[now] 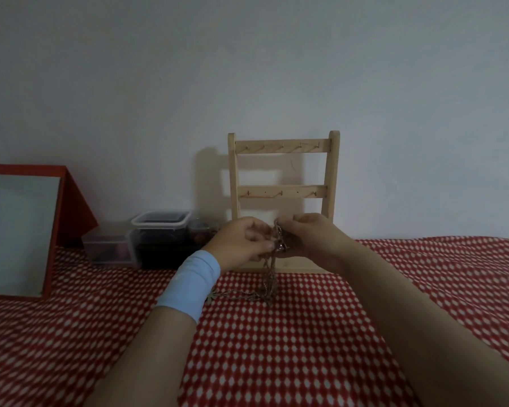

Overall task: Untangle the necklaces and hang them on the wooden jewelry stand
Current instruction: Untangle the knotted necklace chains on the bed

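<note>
Listing from my remote seat, left to right.

1. Mirror (18, 230) in a red frame, leaning back at the far left on the red cloth (276, 348) with white spots.
2. Clear plastic boxes (156, 233), against the wall just right of the mirror. Their contents are dark and I cannot make them out.
3. Left hand (241, 245), with a pale blue wristband (188, 286) on the wrist. The fingers are curled and the grip is pinched narrow on the necklaces (272, 268).
4. Necklaces, a tangle held up between both hands. The chains hang to the cloth and trail left to a small pale pendant (213, 298) beside the wristband.
5. Right hand (309, 239), its grip likewise pinching the top of the tangle.
6. Wooden stand (282, 171), upright against the wall, just behind the hands. It has two rails of small hooks.
</note>
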Demonstrator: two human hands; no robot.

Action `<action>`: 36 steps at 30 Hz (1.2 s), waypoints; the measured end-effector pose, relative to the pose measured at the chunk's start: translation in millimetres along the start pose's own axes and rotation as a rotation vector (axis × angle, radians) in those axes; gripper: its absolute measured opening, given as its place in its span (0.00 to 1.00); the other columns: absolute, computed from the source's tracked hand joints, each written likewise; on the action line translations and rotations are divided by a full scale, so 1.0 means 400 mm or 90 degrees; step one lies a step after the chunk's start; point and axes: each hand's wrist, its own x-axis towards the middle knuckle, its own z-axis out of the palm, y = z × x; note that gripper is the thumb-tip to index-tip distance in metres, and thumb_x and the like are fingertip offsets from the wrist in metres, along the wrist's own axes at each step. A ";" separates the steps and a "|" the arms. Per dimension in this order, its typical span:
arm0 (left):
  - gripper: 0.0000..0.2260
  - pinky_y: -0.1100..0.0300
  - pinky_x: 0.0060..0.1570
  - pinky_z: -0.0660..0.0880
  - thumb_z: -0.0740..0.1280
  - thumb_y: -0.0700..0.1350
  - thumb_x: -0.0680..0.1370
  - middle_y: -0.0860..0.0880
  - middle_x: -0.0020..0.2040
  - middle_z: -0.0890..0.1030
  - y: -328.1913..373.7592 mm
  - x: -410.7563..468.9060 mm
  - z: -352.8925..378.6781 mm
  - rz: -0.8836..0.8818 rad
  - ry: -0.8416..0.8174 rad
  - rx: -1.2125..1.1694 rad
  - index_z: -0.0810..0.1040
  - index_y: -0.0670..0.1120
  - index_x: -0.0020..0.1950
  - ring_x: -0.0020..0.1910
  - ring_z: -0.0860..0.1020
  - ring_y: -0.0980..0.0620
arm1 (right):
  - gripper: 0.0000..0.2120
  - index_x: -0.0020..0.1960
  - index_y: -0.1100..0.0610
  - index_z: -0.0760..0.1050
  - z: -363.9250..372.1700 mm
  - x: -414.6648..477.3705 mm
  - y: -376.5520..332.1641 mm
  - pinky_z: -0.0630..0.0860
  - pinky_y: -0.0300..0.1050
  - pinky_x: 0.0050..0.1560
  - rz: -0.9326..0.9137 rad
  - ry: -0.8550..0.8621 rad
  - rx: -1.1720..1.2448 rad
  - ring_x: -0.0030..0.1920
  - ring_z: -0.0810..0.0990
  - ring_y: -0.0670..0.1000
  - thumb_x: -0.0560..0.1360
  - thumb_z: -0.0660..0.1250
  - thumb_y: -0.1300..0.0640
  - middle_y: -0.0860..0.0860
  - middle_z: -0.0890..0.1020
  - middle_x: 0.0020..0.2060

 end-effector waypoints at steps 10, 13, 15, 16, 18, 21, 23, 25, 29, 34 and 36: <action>0.07 0.64 0.40 0.71 0.66 0.53 0.79 0.55 0.42 0.80 0.011 -0.005 -0.007 0.005 0.000 0.054 0.82 0.52 0.49 0.41 0.77 0.58 | 0.11 0.56 0.61 0.76 0.007 0.001 0.002 0.83 0.49 0.38 0.020 -0.009 -0.019 0.39 0.83 0.54 0.86 0.60 0.53 0.56 0.82 0.42; 0.06 0.65 0.41 0.70 0.67 0.49 0.79 0.56 0.43 0.82 0.010 -0.003 -0.007 0.057 0.065 0.086 0.82 0.50 0.47 0.43 0.77 0.60 | 0.12 0.51 0.60 0.77 0.010 0.000 -0.001 0.83 0.48 0.45 -0.002 0.000 -0.092 0.37 0.81 0.50 0.86 0.60 0.53 0.53 0.80 0.37; 0.07 0.64 0.44 0.71 0.65 0.46 0.80 0.53 0.44 0.83 0.009 0.001 -0.014 0.053 0.082 0.032 0.81 0.48 0.45 0.44 0.78 0.57 | 0.14 0.46 0.57 0.76 0.012 0.001 -0.003 0.80 0.49 0.51 -0.013 0.002 -0.152 0.37 0.78 0.49 0.86 0.59 0.53 0.51 0.78 0.35; 0.08 0.62 0.46 0.72 0.64 0.44 0.80 0.50 0.45 0.83 0.009 0.002 -0.017 0.040 0.082 -0.019 0.81 0.46 0.44 0.45 0.79 0.54 | 0.15 0.44 0.57 0.76 0.014 0.000 -0.003 0.80 0.50 0.52 -0.015 -0.002 -0.172 0.38 0.77 0.50 0.86 0.59 0.53 0.50 0.77 0.34; 0.10 0.60 0.47 0.73 0.62 0.42 0.81 0.45 0.44 0.81 0.009 0.003 -0.018 0.020 0.094 -0.107 0.79 0.43 0.41 0.46 0.78 0.49 | 0.16 0.43 0.58 0.73 0.017 -0.002 -0.005 0.80 0.53 0.53 -0.009 -0.018 -0.183 0.37 0.77 0.52 0.86 0.57 0.53 0.51 0.76 0.32; 0.09 0.61 0.46 0.72 0.63 0.44 0.80 0.48 0.46 0.81 -0.002 0.012 -0.019 -0.001 0.131 -0.007 0.80 0.42 0.46 0.48 0.78 0.51 | 0.16 0.43 0.57 0.71 0.023 -0.010 -0.007 0.81 0.57 0.49 0.002 -0.060 -0.149 0.32 0.76 0.52 0.87 0.55 0.52 0.50 0.72 0.29; 0.06 0.64 0.45 0.72 0.66 0.47 0.79 0.51 0.50 0.80 -0.008 0.011 -0.018 0.001 0.143 0.092 0.79 0.47 0.53 0.48 0.78 0.56 | 0.16 0.43 0.57 0.71 0.024 -0.015 -0.008 0.80 0.51 0.42 -0.013 -0.081 -0.140 0.31 0.75 0.51 0.87 0.56 0.52 0.51 0.73 0.30; 0.07 0.61 0.45 0.75 0.67 0.50 0.78 0.50 0.50 0.81 0.004 0.006 -0.020 -0.001 0.113 0.067 0.77 0.49 0.54 0.46 0.79 0.54 | 0.16 0.44 0.58 0.73 0.023 -0.018 -0.010 0.79 0.49 0.40 -0.033 -0.084 -0.120 0.33 0.77 0.52 0.86 0.57 0.52 0.52 0.76 0.33; 0.10 0.67 0.39 0.76 0.74 0.48 0.74 0.51 0.43 0.85 0.033 -0.019 -0.015 0.042 -0.019 0.030 0.78 0.47 0.52 0.42 0.83 0.55 | 0.14 0.49 0.60 0.74 0.018 -0.018 -0.014 0.80 0.46 0.38 -0.053 -0.075 -0.068 0.33 0.77 0.51 0.87 0.56 0.53 0.53 0.78 0.34; 0.04 0.63 0.41 0.77 0.67 0.42 0.78 0.48 0.45 0.85 0.027 -0.013 -0.017 0.044 0.001 0.059 0.80 0.47 0.52 0.39 0.79 0.54 | 0.14 0.48 0.59 0.74 0.017 -0.018 -0.016 0.81 0.51 0.38 -0.050 -0.067 -0.092 0.30 0.77 0.53 0.87 0.57 0.53 0.54 0.78 0.34; 0.06 0.66 0.41 0.75 0.65 0.45 0.80 0.50 0.44 0.84 0.025 -0.010 -0.029 0.054 0.007 0.106 0.81 0.49 0.52 0.38 0.78 0.55 | 0.14 0.46 0.59 0.74 0.020 -0.023 -0.020 0.83 0.50 0.36 -0.051 -0.042 -0.160 0.28 0.75 0.52 0.86 0.57 0.53 0.52 0.76 0.30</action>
